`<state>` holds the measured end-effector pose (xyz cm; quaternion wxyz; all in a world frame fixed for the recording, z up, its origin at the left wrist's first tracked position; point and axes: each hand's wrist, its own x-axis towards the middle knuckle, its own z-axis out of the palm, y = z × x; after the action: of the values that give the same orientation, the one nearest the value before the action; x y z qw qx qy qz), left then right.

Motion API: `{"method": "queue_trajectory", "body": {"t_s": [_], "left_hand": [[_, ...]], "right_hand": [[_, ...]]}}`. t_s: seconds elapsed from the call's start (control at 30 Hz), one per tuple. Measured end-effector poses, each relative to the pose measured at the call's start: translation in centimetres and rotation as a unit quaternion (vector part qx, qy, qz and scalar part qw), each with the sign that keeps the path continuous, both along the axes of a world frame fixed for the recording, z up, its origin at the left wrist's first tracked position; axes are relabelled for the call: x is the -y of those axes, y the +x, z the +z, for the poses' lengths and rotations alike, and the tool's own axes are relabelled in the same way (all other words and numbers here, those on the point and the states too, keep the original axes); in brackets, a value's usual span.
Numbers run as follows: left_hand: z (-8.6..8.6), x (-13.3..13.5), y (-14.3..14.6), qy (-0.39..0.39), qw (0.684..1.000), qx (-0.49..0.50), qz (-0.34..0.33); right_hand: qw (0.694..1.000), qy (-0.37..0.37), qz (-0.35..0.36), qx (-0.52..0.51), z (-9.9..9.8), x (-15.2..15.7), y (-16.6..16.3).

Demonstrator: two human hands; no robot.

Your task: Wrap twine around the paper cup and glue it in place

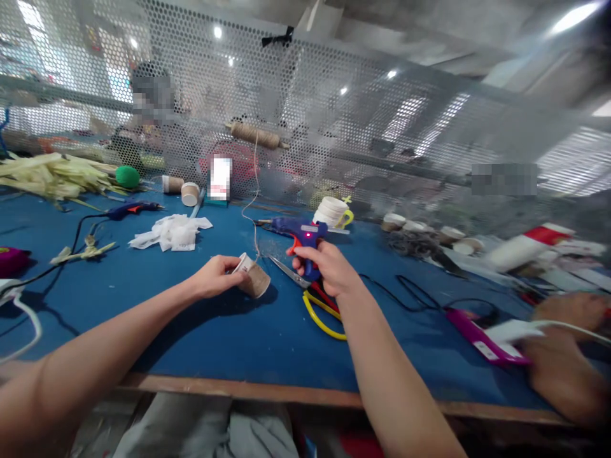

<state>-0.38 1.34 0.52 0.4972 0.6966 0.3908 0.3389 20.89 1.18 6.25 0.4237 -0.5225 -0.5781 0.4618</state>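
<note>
My left hand [220, 275] is closed on a small paper cup [255, 280], tilted, with brown twine wound round its side. A strand of twine [256, 172] runs from the cup up to a spool [258, 136] on the mesh panel. In my right hand [329, 264] is a blue hot glue gun [298, 230] with an orange trigger and a lit red light; its nozzle points left, above and beyond the cup. Scissors [321, 312] with yellow and red handles lie beneath the right hand, blades toward the cup.
Crumpled white sheets [172, 233], another glue gun [133, 208] and two wrapped cups [189, 193] lie left. Pale husk strips [52, 172] are piled behind. A white cup with a yellow handle [331, 211] stands at the back. A purple power strip [484, 337] and another person's arm [568, 356] are at right.
</note>
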Motion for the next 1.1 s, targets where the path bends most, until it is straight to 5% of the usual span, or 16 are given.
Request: {"method": "queue_trajectory", "body": {"t_s": [0.2,0.57,1.1], "left_hand": [[-0.1,-0.2,0.0,0.024,0.999,-0.022,-0.002],[-0.2,-0.3,0.1,-0.004,1.0,-0.004,-0.015],[-0.1,-0.4,-0.2,0.029,0.998,-0.054,-0.03]], "right_hand": [[0.997,-0.012,0.059,-0.046,-0.6,1.5,-0.6],[0.977,0.038,0.092,0.187,-0.2,2.8,0.6],[0.929,0.148,0.089,0.326,0.6,4.1,-0.5]]}}
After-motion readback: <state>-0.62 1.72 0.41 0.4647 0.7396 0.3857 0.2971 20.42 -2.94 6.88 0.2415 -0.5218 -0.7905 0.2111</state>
